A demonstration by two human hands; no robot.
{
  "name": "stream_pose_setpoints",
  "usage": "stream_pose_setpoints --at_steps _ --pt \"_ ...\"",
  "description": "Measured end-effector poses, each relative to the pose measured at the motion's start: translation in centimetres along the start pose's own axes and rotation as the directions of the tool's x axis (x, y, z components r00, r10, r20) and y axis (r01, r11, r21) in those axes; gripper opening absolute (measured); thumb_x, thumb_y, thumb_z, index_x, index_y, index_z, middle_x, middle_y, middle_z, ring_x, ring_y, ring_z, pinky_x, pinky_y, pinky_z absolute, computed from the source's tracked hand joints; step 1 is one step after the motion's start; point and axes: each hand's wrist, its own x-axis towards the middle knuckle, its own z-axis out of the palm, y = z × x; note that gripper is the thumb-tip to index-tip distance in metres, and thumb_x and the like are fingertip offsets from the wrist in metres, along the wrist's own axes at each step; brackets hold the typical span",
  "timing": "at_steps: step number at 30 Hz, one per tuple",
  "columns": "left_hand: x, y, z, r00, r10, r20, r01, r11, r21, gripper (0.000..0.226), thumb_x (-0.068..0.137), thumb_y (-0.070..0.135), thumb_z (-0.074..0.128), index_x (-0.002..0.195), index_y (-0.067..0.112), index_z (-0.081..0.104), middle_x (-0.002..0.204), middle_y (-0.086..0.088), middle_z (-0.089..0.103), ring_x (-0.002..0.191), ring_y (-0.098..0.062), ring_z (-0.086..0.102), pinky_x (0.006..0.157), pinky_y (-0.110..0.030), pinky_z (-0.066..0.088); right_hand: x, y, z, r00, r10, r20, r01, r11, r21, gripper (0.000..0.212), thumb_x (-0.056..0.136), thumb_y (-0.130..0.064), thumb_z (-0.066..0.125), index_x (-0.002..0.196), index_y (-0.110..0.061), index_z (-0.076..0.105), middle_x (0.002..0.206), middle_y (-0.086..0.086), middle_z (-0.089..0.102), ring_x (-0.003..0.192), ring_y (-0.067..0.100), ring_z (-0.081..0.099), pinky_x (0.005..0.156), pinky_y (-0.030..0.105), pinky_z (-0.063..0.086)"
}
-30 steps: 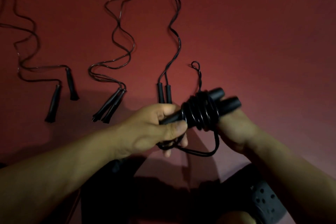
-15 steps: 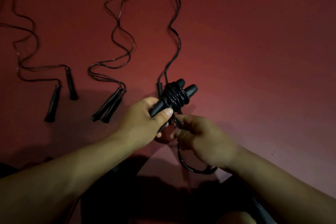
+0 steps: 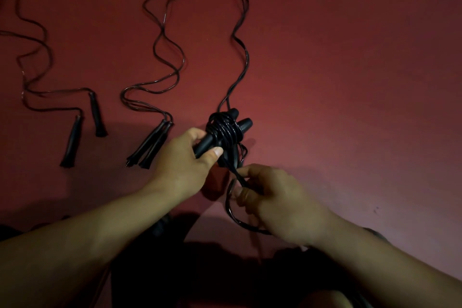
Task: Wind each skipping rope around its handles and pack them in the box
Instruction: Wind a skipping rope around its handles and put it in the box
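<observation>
My left hand (image 3: 186, 160) grips the lower ends of two black skipping-rope handles (image 3: 243, 125) held together, with several turns of black rope coil (image 3: 223, 129) wound around their middle. My right hand (image 3: 272, 199) pinches the loose end of that rope (image 3: 235, 172) just below the bundle, and a slack loop (image 3: 232, 215) hangs under the hand. Behind the bundle lies a further unwound rope (image 3: 246, 62), its handles hidden by the bundle. No box is in view.
Two more unwound black ropes lie on the red floor to the left: one with paired handles (image 3: 150, 146), one with handles apart (image 3: 72, 140). Their cords snake away toward the top edge. Dark clothing (image 3: 187, 270) fills the bottom of the view.
The wound bundle has shifted left and away from me, over the third rope's handles. My right hand came off the handles, dropped below the bundle and took hold of the loose rope end.
</observation>
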Motion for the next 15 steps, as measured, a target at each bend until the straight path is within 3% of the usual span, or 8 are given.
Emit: stream_pose_setpoints --at_steps 4,10,15 --pt "0.1 -0.6 0.0 1.0 0.009 0.023 -0.011 0.992 0.122 0.011 0.088 0.034 0.069 0.088 0.032 0.058 0.073 0.006 0.067 0.063 -0.017 0.065 0.071 -0.044 0.057 0.2 -0.2 -1.0 0.999 0.032 -0.038 -0.034 0.997 -0.063 0.006 0.09 -0.026 0.063 0.088 -0.022 0.068 0.071 -0.002 0.071 0.058 0.004 0.059 0.062 0.026 0.048" --pt "0.1 -0.9 0.1 0.997 0.027 0.078 -0.047 0.964 0.262 0.013 0.089 0.031 0.068 0.099 0.031 0.06 0.079 0.01 0.068 0.077 -0.013 0.065 0.077 -0.035 0.053 0.1 -1.1 -2.3 0.997 0.05 -0.062 -0.059 0.984 -0.17 0.02 0.085 -0.036 0.07 0.078 -0.018 0.067 0.063 -0.006 0.065 0.051 0.001 0.052 0.051 0.016 0.039" --pt "0.4 -1.1 0.2 0.994 -0.025 0.104 0.001 0.973 0.232 0.009 0.09 0.031 0.068 0.092 0.03 0.06 0.071 0.008 0.068 0.065 -0.014 0.065 0.072 -0.037 0.056 -0.3 -1.6 -2.3 0.998 -0.011 -0.067 -0.007 0.965 -0.264 0.019 0.086 -0.039 0.067 0.081 -0.021 0.066 0.062 -0.009 0.06 0.053 0.002 0.05 0.049 0.013 0.037"
